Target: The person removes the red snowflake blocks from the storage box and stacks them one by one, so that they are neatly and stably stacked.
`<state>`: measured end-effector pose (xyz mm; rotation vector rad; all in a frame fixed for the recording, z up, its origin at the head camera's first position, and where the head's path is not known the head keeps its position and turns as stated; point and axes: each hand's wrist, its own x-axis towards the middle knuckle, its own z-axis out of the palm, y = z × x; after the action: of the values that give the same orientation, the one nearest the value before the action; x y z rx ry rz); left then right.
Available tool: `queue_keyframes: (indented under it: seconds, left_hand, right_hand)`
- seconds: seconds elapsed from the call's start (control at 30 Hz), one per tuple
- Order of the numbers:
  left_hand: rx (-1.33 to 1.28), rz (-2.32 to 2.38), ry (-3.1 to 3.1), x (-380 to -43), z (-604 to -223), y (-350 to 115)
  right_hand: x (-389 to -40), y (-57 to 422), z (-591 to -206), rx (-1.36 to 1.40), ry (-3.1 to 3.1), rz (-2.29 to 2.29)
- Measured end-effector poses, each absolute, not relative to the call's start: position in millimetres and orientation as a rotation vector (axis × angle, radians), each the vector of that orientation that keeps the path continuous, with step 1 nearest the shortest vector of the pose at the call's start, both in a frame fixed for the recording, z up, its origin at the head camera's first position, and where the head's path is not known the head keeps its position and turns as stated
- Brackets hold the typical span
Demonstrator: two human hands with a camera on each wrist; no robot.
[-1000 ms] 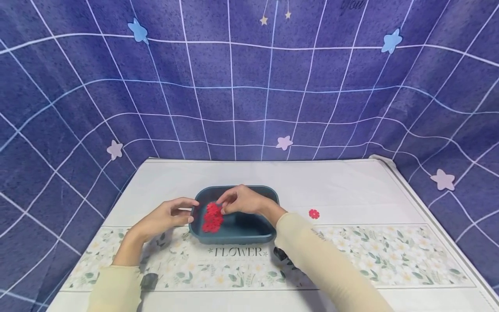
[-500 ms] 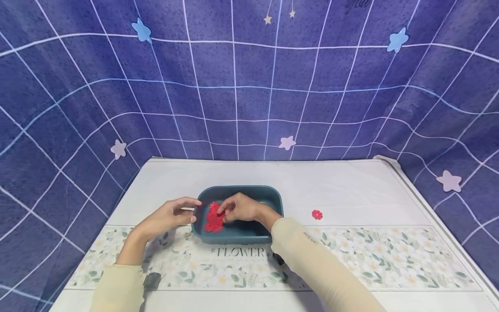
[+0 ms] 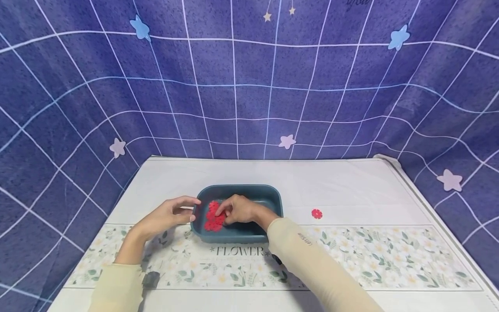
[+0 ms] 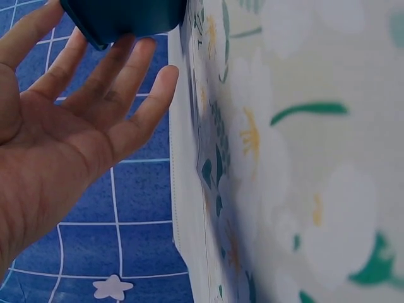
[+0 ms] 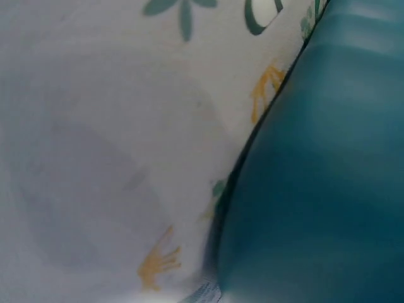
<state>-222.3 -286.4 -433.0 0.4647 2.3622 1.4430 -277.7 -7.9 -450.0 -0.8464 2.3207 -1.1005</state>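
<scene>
A dark teal rectangular basin with rounded corners sits on the table. Several red flower-shaped pieces lie bunched at its left end. My left hand is at the basin's left end, thumb and fingertips at the rim. In the left wrist view, the fingers of that hand are spread and mostly straight, with tips against the basin. Inside the basin, my right hand reaches down with bent fingers, its fingertips among the red pieces; I cannot tell whether it pinches one. The right wrist view shows only the basin's outer wall and tablecloth.
One more red flower-shaped piece lies on the white table, right of the basin. A floral strip lettered FLOWER runs across the cloth in front. Behind hangs a blue curtain with a grid and stars.
My right hand has lowered into the basin, its fingertips coming down onto the red pieces. The left hand stays at the rim. The whole head view has shifted slightly.
</scene>
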Motion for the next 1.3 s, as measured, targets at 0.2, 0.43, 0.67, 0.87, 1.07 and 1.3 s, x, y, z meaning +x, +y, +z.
queue_keyframes:
  seconds: [0.2,0.43,0.67,0.87,1.07,1.3]
  left_hand:
    - [0.449,1.421,2.381,-220.5,-431.0,-284.6]
    - [0.437,1.408,2.400,-219.8,-428.5,-282.8]
    - [0.447,1.406,2.393,-219.9,-429.4,-283.5]
    - [0.448,1.407,2.396,-219.1,-429.9,-284.7]
    - [0.433,1.398,2.405,-218.4,-430.4,-284.6]
    - [0.441,1.407,2.389,-221.2,-430.5,-283.8]
  right_hand:
    - [-279.9,-10.4,-454.6,-0.850,2.376,-1.059]
    - [-280.2,-11.0,-452.6,-0.863,2.406,-1.033]
    - [-279.3,-11.1,-452.0,-0.881,2.420,-0.977]
    - [-278.8,-12.1,-451.3,-0.889,2.420,-0.945]
    - [-279.7,-12.0,-453.1,-0.914,2.421,-0.952]
    - [-280.8,-10.1,-454.0,-0.925,2.449,-0.949]
